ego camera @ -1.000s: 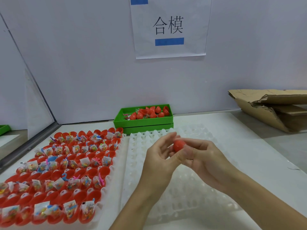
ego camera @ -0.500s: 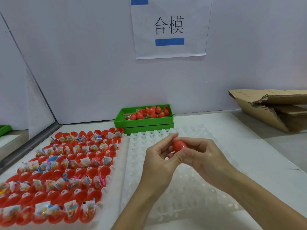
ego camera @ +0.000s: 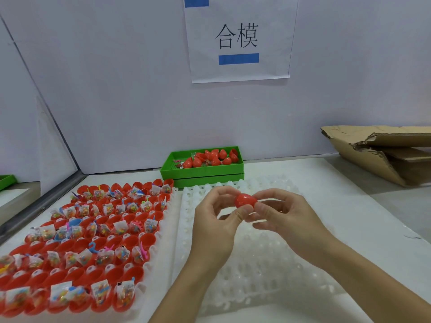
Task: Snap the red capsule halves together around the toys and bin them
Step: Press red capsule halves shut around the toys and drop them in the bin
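**Head view: capsule pinched between both hands, closing step in hand**

Head view shows your left hand [ego camera: 213, 226] and right hand [ego camera: 283, 220] meeting above the bare white moulded plastic tray [ego camera: 251, 264], with one glossy red egg-shaped plastic capsule [ego camera: 245, 200] held between them. Your left thumb presses it from below and the left forefinger curls over its near end; your right fingertips pinch its other end. Both hands are curled onto it and hold nothing else. No seam gap shows from here, so I judge the halves to be pressed home or very nearly so, though I cannot tell whether the catch has clicked.

The next move, as I read it, calls for a last firm squeeze along the capsule's long axis, then a reach forward to the green plastic bin [ego camera: 202, 170] at the back of the bench, where other closed red capsules already lie. Keep the pinch square, since a smooth rounded shell may slip sideways under pressure.

To your left, the red open capsule halves loaded with small bagged toys [ego camera: 93, 231] fill a second tray, so plenty remains.

The white bench [ego camera: 349, 183] runs to a pale wall bearing a white paper sign with black characters and blue bars [ego camera: 238, 40]. A torn brown cardboard box [ego camera: 382, 152] lies at the far right
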Demonstrator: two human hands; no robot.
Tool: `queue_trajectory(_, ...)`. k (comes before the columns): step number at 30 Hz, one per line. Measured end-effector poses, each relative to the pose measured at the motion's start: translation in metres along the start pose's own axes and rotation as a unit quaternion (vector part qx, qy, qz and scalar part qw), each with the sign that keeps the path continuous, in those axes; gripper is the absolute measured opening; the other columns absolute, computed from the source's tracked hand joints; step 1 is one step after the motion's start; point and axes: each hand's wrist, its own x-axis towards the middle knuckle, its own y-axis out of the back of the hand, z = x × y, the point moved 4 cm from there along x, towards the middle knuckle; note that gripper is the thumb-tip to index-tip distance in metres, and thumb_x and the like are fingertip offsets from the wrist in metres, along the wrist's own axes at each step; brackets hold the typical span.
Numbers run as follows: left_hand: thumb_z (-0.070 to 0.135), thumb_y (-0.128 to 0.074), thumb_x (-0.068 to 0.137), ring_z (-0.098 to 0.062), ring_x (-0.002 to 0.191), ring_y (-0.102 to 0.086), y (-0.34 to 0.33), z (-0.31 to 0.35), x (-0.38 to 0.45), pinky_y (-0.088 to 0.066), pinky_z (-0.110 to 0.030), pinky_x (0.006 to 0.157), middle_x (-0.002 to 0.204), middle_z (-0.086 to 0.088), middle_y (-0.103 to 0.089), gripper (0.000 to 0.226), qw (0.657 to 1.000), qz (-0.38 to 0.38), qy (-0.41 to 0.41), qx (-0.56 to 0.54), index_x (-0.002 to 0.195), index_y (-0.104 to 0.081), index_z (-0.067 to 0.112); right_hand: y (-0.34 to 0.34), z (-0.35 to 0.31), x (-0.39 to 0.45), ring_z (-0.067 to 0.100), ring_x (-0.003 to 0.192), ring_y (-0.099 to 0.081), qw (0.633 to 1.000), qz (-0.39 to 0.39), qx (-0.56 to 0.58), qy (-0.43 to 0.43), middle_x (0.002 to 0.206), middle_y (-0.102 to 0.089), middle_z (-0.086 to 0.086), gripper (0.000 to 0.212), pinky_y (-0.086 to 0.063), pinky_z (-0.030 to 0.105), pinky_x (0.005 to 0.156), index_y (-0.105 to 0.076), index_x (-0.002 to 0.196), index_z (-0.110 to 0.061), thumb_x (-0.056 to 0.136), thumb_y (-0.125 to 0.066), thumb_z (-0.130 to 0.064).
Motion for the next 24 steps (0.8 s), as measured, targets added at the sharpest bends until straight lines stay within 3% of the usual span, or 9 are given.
queue_trajectory(3,0.006,-0.083,0.075,-0.007,0.086,-0.072,0.003,-0.001,0.001,-0.053,-0.012,0.072,0.087,0.007,-0.076,0.033,1.000,0.015,0.005,0.022,0.099,-0.070,0.026,0.001,0.000,-0.001,0.023,0.078,-0.075,0.997,0.055,-0.027,0.048,0.085,-0.078,0.008,0.013,-0.059,0.022,0.069,-0.075,0.096,-0.007,0.085,-0.072,-0.001)
queue_trajectory(8,-0.008,-0.082,0.069,0.000,0.078,-0.072,0.000,0.001,-0.002,-0.052,-0.009,0.068,0.080,0.020,-0.075,0.044,0.999,0.022,0.002,0.041,0.091,-0.074,0.031,0.004,-0.002,-0.002,0.018,0.065,-0.074,0.989,0.097,-0.072,0.086,0.073,-0.076,0.005,0.021,-0.057,0.019,0.064,-0.075,0.077,-0.009,0.078,-0.073,0.012)
queue_trajectory(13,-0.009,-0.081,0.071,-0.005,0.076,-0.072,-0.003,0.001,-0.006,-0.054,-0.012,0.070,0.079,0.013,-0.075,0.041,0.998,0.020,-0.017,0.060,0.089,-0.073,0.027,0.003,-0.003,-0.002,0.015,0.060,-0.072,0.982,0.104,-0.112,0.108,0.068,-0.074,0.002,0.028,-0.055,0.016,0.061,-0.073,0.071,-0.010,0.077,-0.072,0.017)
queue_trajectory(18,0.005,-0.081,0.079,-0.007,0.087,-0.067,-0.008,0.002,-0.006,-0.054,-0.014,0.073,0.088,0.008,-0.068,0.028,0.990,0.018,-0.069,0.124,0.094,-0.065,0.021,0.001,-0.005,0.000,0.017,0.077,-0.075,0.985,0.069,-0.124,0.102,0.083,-0.078,0.002,0.020,-0.060,0.023,0.073,-0.074,0.091,-0.008,0.086,-0.068,0.010)
queue_trajectory(21,0.005,-0.080,0.079,-0.006,0.094,-0.064,-0.005,0.005,-0.004,-0.053,-0.012,0.074,0.096,0.011,-0.064,0.035,0.982,0.053,-0.108,0.146,0.096,-0.062,0.030,0.001,-0.005,0.000,0.015,0.085,-0.075,0.987,0.058,-0.122,0.085,0.095,-0.077,0.002,0.026,-0.060,0.025,0.077,-0.070,0.111,-0.014,0.094,-0.061,0.004)
queue_trajectory(24,0.004,-0.080,0.079,-0.006,0.095,-0.062,0.005,0.006,-0.002,-0.052,-0.011,0.075,0.097,0.011,-0.063,0.040,0.973,0.096,-0.126,0.170,0.096,-0.060,0.034,0.003,-0.002,0.000,0.013,0.084,-0.075,0.984,0.073,-0.146,0.068,0.097,-0.076,0.003,0.025,-0.060,0.024,0.075,-0.067,0.115,-0.016,0.096,-0.059,-0.002)
